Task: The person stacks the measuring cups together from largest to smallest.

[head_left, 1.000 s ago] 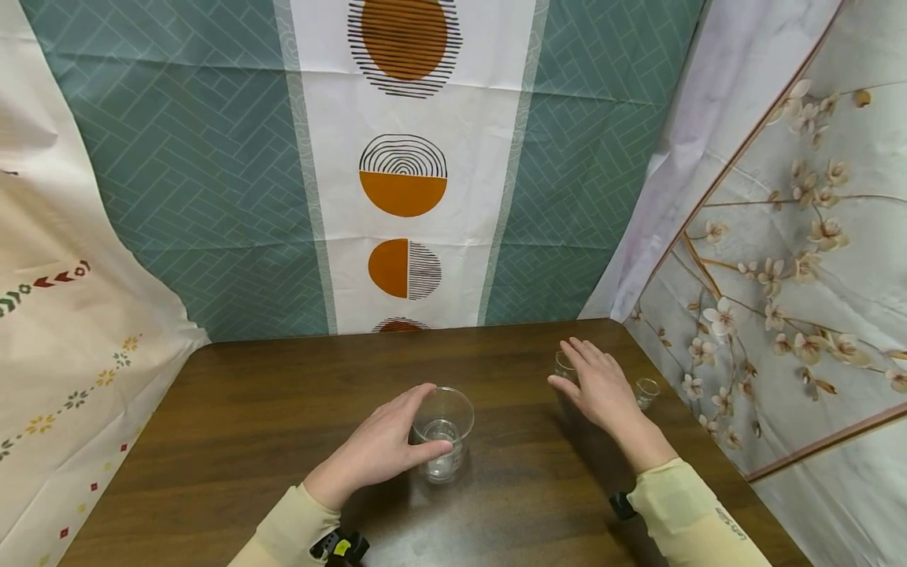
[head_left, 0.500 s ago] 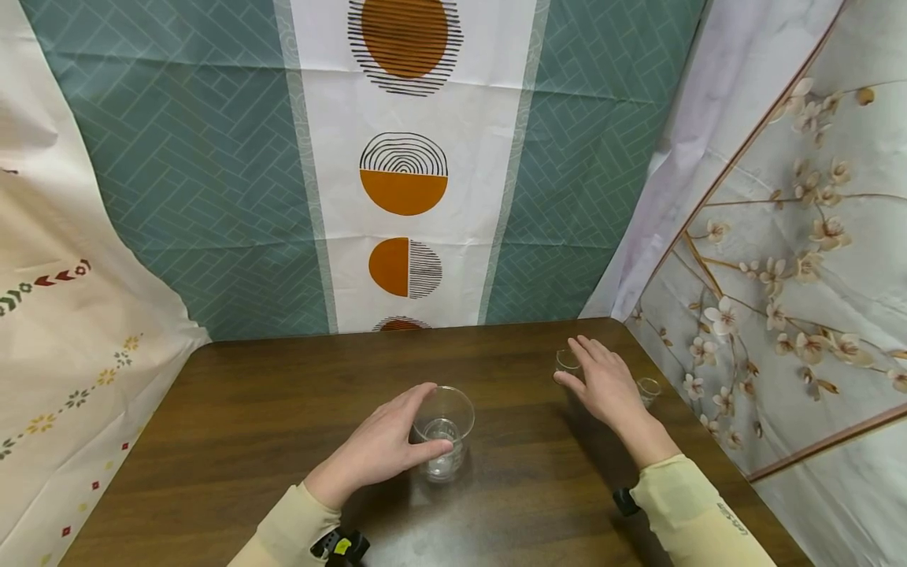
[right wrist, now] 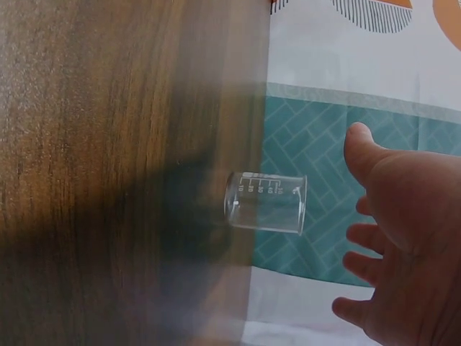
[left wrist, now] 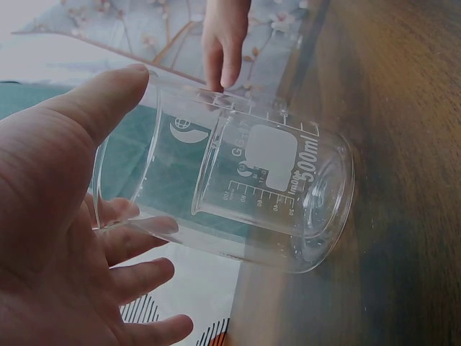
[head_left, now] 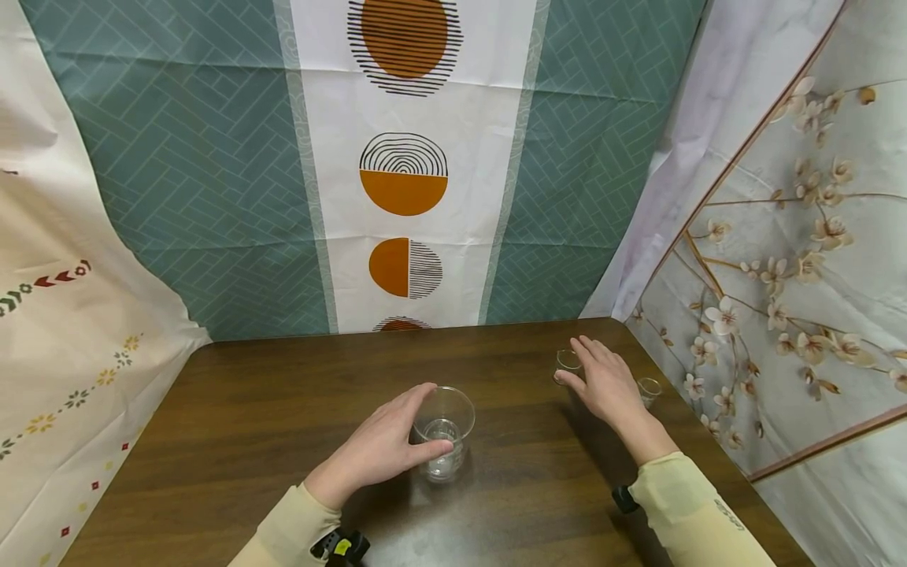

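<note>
My left hand holds a large glass beaker by its rim at the middle of the table, thumb and fingers on opposite sides. In the left wrist view the beaker's wall reads 500ml, and a smaller 100 ml beaker stands inside it. Farther right, my right hand hovers with fingers extended near a small beaker at the back, partly hidden by the fingers. The right wrist view has that small beaker standing apart from the hand, graduated in white.
Another small glass stands right of my right hand, near the table's right side. The dark wooden table ends at a green and white patterned curtain. Flowered cloth hangs along the right, cream cloth along the left.
My right hand has shifted slightly to the right, showing a little more of the small beaker at the back. The left hand and the large beaker stay where they were.
</note>
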`<state>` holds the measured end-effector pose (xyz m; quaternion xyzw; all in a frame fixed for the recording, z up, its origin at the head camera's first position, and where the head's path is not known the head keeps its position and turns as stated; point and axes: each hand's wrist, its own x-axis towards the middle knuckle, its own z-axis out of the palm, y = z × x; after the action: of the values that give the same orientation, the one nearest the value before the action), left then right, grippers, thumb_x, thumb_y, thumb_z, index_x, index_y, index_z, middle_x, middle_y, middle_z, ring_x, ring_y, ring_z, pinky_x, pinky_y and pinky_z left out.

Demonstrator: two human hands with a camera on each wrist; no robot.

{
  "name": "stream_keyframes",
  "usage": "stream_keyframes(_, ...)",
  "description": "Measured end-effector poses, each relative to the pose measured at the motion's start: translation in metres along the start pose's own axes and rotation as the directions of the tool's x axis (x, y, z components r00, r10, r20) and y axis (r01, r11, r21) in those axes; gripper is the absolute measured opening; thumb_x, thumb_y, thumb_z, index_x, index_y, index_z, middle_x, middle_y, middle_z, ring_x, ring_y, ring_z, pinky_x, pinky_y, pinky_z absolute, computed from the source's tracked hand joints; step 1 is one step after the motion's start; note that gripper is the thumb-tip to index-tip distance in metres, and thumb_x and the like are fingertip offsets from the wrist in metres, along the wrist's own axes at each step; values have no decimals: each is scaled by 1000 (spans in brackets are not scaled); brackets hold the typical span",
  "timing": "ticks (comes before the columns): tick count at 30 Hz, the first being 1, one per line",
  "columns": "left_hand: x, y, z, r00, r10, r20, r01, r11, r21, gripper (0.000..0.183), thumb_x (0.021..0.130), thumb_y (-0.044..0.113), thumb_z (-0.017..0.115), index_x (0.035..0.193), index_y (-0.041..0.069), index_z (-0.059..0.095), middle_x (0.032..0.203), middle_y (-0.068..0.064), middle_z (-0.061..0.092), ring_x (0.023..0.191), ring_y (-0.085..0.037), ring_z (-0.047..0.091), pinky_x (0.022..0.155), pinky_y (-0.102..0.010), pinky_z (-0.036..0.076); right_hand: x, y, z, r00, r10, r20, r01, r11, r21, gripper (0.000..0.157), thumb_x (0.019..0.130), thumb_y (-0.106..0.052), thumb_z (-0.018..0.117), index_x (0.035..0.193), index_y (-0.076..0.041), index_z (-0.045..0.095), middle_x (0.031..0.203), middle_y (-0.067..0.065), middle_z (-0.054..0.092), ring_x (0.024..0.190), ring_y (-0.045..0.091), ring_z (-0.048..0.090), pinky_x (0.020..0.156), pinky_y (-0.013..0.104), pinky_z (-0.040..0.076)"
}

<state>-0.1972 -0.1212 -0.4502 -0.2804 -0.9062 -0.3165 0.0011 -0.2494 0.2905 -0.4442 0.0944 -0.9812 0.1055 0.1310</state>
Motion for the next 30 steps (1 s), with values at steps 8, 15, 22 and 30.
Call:
stream_keyframes(8,1,-1,0,1000,2,3,-2,1000,-5,97,96,66,78,165,6,45,166,-13,51,152,-36,50,123,-60,40,2,1,3,1000,12,2,-12,1000,-8,77,109,-43,70,164,5,45,167,31,43,156,52,37,124,71,29)
stream_keyframes(15,1,-2,1,1000,1,6,-1,1000,-1,98,96,68,77,165,6,45,166,-12,52,152,-35,50,123,-60,40,6,3,4,999,33,22,-33,999,-5,78,110,-43,69,165,5,43,168,31,41,157,51,36,124,71,28)
stream_keyframes(22,1,-2,-1,1000,-6,6,7,1000,-3,99,96,67,78,166,6,45,166,-12,51,152,-36,50,123,-60,39,10,5,7,998,48,32,-49,999,4,77,110,-42,69,165,5,42,169,31,40,157,51,36,125,70,29)
stream_keyframes(30,0,0,-1,1000,-7,4,7,1000,-9,98,96,65,79,166,6,44,166,-13,51,152,-36,50,123,-61,39,12,4,10,996,73,51,-75,997,28,77,112,-44,66,165,5,42,169,31,40,156,51,36,125,69,29)
